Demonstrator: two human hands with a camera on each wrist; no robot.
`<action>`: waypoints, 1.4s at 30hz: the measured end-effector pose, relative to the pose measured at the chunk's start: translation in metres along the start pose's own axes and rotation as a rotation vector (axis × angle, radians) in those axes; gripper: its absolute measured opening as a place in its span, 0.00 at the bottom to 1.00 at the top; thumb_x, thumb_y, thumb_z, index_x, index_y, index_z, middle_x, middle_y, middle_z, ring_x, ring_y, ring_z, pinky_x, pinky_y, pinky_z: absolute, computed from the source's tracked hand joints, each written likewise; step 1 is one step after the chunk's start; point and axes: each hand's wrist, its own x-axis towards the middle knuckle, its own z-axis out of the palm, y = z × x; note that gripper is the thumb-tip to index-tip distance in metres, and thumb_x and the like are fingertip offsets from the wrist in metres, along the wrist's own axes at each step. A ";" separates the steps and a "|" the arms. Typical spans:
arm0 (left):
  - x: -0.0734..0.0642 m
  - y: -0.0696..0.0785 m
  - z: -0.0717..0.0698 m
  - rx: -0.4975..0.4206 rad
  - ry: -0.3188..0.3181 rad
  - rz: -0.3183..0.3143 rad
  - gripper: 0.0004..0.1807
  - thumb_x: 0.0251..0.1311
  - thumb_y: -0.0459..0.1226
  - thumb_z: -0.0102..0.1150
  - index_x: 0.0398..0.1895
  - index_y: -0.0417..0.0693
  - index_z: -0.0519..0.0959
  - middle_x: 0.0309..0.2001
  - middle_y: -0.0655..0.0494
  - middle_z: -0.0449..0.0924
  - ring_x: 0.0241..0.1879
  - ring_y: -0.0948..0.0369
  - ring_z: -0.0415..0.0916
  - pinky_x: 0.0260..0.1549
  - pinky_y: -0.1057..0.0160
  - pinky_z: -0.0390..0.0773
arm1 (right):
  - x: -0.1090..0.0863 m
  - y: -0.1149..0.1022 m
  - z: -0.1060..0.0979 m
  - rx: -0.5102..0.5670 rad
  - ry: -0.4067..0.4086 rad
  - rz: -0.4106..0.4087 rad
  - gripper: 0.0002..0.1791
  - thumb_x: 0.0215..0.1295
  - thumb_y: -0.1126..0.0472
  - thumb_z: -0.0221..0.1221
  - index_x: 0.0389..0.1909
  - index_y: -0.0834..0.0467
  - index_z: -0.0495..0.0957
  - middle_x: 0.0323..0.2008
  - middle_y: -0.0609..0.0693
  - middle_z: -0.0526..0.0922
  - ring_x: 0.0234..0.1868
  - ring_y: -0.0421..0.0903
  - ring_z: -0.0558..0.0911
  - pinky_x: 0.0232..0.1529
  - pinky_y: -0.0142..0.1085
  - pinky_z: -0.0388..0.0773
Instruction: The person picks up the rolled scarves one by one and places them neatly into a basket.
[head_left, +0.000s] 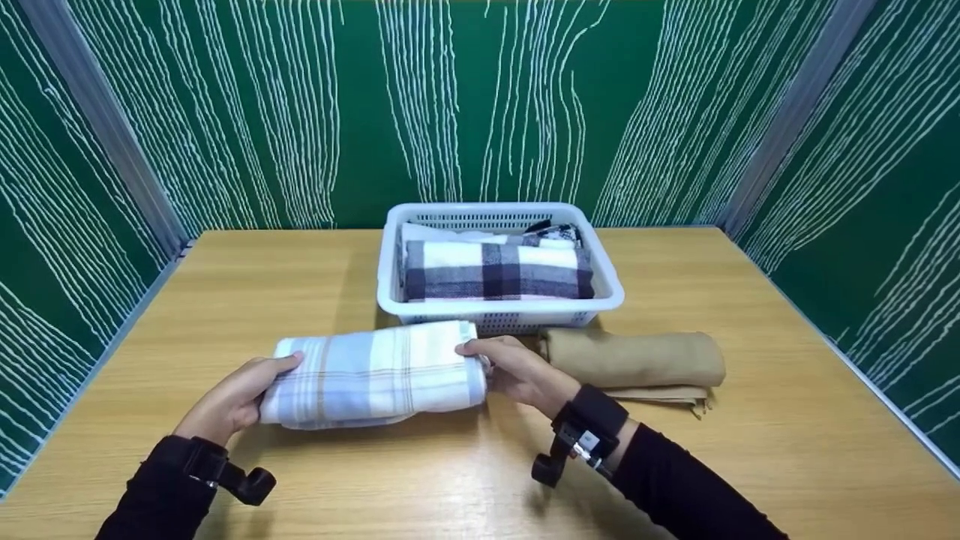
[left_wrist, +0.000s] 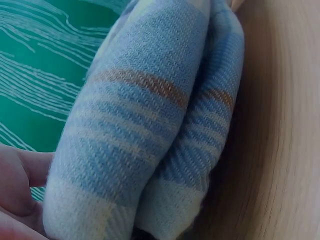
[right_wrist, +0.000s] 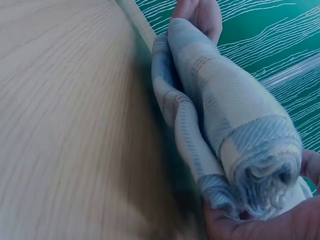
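Observation:
Both hands grip a folded plaid scarf (head_left: 382, 375), pale blue and white with thin tan stripes, in front of the basket. My left hand (head_left: 244, 394) holds its left end, thumb on top and the other fingers hidden beneath. The right hand (head_left: 521, 371) pinches the far right end, its thumb over the top edge. In the right wrist view the scarf (right_wrist: 240, 110) shows a rolled, frayed end by the right hand (right_wrist: 270, 225), with dark shadow between cloth and table. The left wrist view shows two thick folds of the scarf (left_wrist: 135, 115) side by side.
Behind the scarf stands a white plastic basket (head_left: 611, 296) holding a dark-and-white checked cloth (head_left: 499, 270) and other folded cloths. A folded tan scarf (head_left: 634, 360) lies on the wooden table (head_left: 795, 420), right of the right hand. Green walls (head_left: 360, 165) with white lines surround the table.

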 end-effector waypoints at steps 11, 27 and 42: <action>-0.013 0.008 0.006 -0.023 -0.078 0.019 0.10 0.70 0.42 0.50 0.40 0.43 0.73 0.32 0.54 0.78 0.32 0.61 0.78 0.34 0.64 0.79 | -0.018 -0.015 -0.010 -0.050 -0.013 -0.018 0.04 0.60 0.68 0.59 0.35 0.65 0.79 0.31 0.53 0.83 0.31 0.46 0.81 0.40 0.39 0.79; -0.025 0.031 0.030 0.026 -0.132 0.055 0.13 0.70 0.44 0.49 0.45 0.42 0.71 0.34 0.55 0.79 0.34 0.62 0.78 0.35 0.64 0.79 | -0.046 -0.045 -0.029 0.021 -0.054 -0.051 0.18 0.62 0.70 0.59 0.54 0.67 0.72 0.39 0.55 0.84 0.37 0.47 0.83 0.40 0.38 0.80; -0.034 0.065 0.051 -0.037 -0.223 0.125 0.11 0.70 0.42 0.51 0.46 0.44 0.74 0.38 0.52 0.80 0.39 0.59 0.78 0.39 0.62 0.78 | -0.069 -0.078 -0.049 0.127 -0.036 -0.075 0.30 0.56 0.69 0.65 0.60 0.63 0.67 0.51 0.58 0.80 0.49 0.53 0.81 0.52 0.44 0.76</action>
